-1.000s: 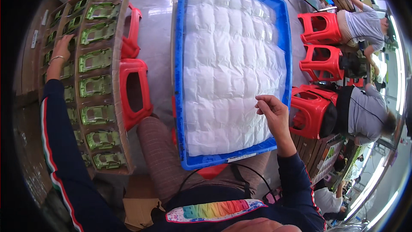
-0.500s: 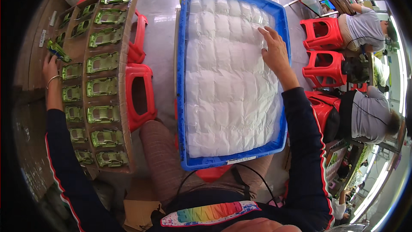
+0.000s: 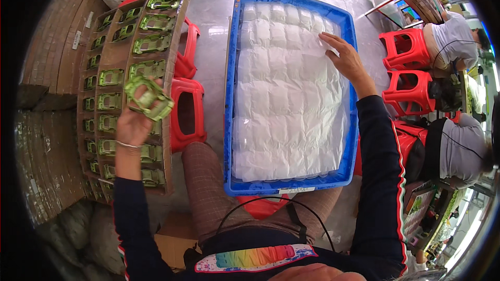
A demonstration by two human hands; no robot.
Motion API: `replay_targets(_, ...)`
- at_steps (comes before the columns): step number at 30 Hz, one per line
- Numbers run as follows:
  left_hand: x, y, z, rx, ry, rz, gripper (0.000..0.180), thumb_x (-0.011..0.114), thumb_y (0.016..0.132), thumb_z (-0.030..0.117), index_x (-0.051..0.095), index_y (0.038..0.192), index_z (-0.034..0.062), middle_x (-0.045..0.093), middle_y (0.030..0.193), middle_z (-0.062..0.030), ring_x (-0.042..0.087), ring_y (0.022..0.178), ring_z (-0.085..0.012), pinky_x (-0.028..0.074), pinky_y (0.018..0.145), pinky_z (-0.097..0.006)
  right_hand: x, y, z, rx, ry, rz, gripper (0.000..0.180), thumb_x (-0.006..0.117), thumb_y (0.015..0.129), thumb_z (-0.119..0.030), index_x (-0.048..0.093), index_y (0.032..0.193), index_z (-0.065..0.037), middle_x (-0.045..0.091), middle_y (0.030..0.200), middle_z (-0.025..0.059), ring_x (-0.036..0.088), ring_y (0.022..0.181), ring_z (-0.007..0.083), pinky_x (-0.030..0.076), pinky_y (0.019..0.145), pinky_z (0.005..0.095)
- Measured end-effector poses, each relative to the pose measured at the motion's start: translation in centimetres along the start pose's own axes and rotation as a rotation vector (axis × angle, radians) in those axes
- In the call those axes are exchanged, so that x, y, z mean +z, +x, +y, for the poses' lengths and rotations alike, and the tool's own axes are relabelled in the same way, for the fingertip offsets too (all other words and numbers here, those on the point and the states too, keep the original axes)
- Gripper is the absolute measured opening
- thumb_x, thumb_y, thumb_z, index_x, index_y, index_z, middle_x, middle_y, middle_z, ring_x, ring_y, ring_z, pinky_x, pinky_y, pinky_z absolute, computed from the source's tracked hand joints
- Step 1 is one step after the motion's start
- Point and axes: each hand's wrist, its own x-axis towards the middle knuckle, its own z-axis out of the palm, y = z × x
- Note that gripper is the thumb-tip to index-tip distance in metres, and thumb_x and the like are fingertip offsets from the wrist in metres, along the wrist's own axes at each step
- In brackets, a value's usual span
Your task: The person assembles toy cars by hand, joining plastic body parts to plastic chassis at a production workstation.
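Green toy car body (image 3: 148, 99) sits gripped in the raised left hand (image 3: 134, 125), above the cardboard tray (image 3: 174, 41) of matching green shells. The right hand (image 3: 346, 60) lies open, fingers flat on the white plastic sheet (image 3: 286, 104) covering the blue crate (image 3: 229, 125); red stools (image 3: 187, 114) stand between tray and crate.

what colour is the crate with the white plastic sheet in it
Blue: the crate has blue walls, seen best in the head view.
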Motion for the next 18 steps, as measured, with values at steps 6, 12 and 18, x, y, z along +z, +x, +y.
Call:
replay_targets(6, 6.5, 0.3, -7.3, -0.176, -0.195, -0.114, 0.085, 0.05, 0.063, -0.003, 0.024, 0.144, -0.0028, 0.033, 0.144, -0.0241, 0.034, 0.134, -0.0407, 0.046, 0.103, -0.041, 0.9, -0.9, 0.9, 0.202, 0.456, 0.245, 0.029, 0.064, 0.085, -0.009, 0.066, 0.113, -0.006, 0.066, 0.115, 0.0075, 0.062, 0.106, 0.0199, 0.046, 0.09, 0.0289)
replay_targets(12, 9.3, -0.9, -14.2, -0.307, -0.185, -0.074, 0.063, 0.044, 0.098, 0.04, 0.029, 0.142, -0.0017, 0.036, 0.143, -0.023, 0.034, 0.135, -0.0359, 0.049, 0.095, -0.041, -1.7, -3.0, -6.5, 0.391, 1.054, 0.42, 0.028, 0.055, 0.096, -0.021, 0.064, 0.114, -0.001, 0.069, 0.102, 0.0077, 0.067, 0.091, 0.0155, 0.047, 0.081, 0.0252)
replay_targets(18, 12.6, -2.2, -16.5, -0.278, -0.159, -0.035, 0.06, 0.032, 0.098, 0.053, 0.044, 0.133, 0.0058, 0.057, 0.12, -0.0183, 0.063, 0.097, -0.0294, 0.054, 0.079, -0.04, -3.3, -8.6, -16.6, 0.237, 1.094, 0.046, 0.022, 0.056, 0.094, -0.014, 0.065, 0.109, -0.001, 0.066, 0.09, 0.0046, 0.059, 0.078, 0.0083, 0.049, 0.075, 0.0232)
